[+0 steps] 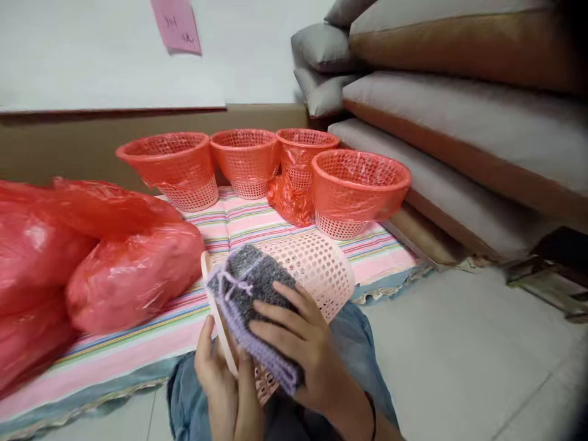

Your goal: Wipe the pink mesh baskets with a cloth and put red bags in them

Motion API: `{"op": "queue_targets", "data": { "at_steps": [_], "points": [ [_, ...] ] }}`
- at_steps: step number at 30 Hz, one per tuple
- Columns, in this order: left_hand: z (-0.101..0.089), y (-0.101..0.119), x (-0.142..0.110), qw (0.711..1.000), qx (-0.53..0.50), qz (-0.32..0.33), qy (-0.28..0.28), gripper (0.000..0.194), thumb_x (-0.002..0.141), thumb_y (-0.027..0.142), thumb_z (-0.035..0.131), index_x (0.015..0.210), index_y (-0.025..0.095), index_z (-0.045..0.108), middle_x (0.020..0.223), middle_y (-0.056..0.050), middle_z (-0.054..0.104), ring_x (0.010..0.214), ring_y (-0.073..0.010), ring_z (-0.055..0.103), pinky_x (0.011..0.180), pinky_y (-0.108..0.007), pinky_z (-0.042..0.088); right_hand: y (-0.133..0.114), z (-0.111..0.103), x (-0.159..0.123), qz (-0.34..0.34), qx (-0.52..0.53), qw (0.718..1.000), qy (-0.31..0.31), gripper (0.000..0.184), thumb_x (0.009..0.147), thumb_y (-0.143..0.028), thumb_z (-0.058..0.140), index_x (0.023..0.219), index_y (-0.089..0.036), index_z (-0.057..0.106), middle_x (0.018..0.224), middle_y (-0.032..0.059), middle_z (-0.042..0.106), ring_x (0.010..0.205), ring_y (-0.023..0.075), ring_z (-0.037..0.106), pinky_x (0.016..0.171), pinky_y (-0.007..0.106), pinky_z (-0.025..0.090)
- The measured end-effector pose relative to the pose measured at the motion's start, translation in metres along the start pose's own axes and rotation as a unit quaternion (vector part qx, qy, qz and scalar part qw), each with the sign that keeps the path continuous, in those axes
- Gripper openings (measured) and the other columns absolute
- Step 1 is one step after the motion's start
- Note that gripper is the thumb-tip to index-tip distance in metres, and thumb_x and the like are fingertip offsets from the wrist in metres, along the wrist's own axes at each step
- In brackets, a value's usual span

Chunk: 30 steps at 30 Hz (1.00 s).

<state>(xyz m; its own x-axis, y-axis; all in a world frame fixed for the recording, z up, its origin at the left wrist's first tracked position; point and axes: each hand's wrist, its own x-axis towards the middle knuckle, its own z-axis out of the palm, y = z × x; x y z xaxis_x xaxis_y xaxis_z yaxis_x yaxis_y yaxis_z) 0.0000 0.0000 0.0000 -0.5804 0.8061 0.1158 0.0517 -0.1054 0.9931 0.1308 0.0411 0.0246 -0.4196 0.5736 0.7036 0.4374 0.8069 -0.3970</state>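
Observation:
On my lap a pale pink perforated plastic basket (pixel 331 269) lies on its side, its rim facing left. My left hand (pixel 225 380) grips the basket's rim, thumb and fingers on either side of it. Against the outside of the basket lies a folded grey knitted piece (pixel 275 275) with a lilac edge and a lilac yarn tie. My right hand (pixel 298 337) presses on this knitted piece with its fingers slightly spread, holding it to the basket wall. A black band circles my right wrist. The underside of the knitted piece is hidden.
Several baskets lined with red plastic bags (pixel 362 177) stand on a striped cloth (pixel 248 214). Full red plastic bags (pixel 133 275) lie at left. Large grey and brown cushions (pixel 459 116) are stacked at right. A pink note (pixel 177 24) is on the wall.

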Motion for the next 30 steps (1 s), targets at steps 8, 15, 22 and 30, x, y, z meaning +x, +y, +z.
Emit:
{"op": "queue_targets", "data": {
  "at_steps": [8, 15, 22, 30],
  "points": [
    [-0.002, -0.004, -0.006, 0.999, -0.026, 0.003, -0.040, 0.078, 0.089, 0.044, 0.069, 0.153, 0.020, 0.033, 0.140, -0.018, 0.059, 0.112, -0.0278, 0.069, 0.092, -0.036, 0.059, 0.096, -0.036, -0.032, 0.139, -0.085, 0.978, 0.132, 0.041, 0.091, -0.019, 0.057, 0.132, -0.022, 0.061, 0.138, 0.0073, 0.061, 0.140, 0.0305, 0.043, 0.114, 0.057, 0.037],
    [-0.001, -0.005, -0.014, 1.000, 0.012, -0.010, -0.012, 0.075, 0.093, 0.047, 0.062, 0.155, 0.022, 0.027, 0.143, -0.015, 0.057, 0.120, -0.0269, 0.065, 0.095, -0.033, 0.058, 0.043, -0.016, -0.014, 0.114, -0.092, 0.986, 0.084, 0.044, 0.090, -0.024, 0.053, 0.134, -0.021, 0.058, 0.140, 0.0068, 0.059, 0.142, 0.0319, 0.039, 0.117, 0.059, 0.030],
    [0.001, 0.014, -0.022, 0.999, 0.033, -0.007, -0.014, 0.065, 0.099, 0.049, 0.051, 0.154, 0.021, 0.031, 0.150, -0.014, 0.051, 0.130, -0.0257, 0.058, 0.106, -0.035, 0.051, -0.014, 0.011, 0.016, -0.006, 0.004, 1.000, -0.008, 0.045, 0.091, -0.022, 0.045, 0.134, -0.021, 0.058, 0.143, -0.0005, 0.058, 0.146, 0.0226, 0.036, 0.125, 0.044, 0.019],
    [0.010, -0.032, -0.046, 0.974, -0.120, -0.187, 0.035, 0.087, 0.095, 0.062, 0.047, 0.161, 0.015, 0.015, 0.105, -0.019, 0.075, 0.094, -0.0346, 0.075, 0.080, -0.049, 0.064, 0.118, -0.034, -0.006, 0.194, -0.130, 0.966, 0.107, 0.047, 0.078, -0.024, 0.051, 0.120, -0.014, 0.070, 0.127, 0.0110, 0.068, 0.126, 0.0348, 0.057, 0.110, 0.059, 0.043]
  ]
}}
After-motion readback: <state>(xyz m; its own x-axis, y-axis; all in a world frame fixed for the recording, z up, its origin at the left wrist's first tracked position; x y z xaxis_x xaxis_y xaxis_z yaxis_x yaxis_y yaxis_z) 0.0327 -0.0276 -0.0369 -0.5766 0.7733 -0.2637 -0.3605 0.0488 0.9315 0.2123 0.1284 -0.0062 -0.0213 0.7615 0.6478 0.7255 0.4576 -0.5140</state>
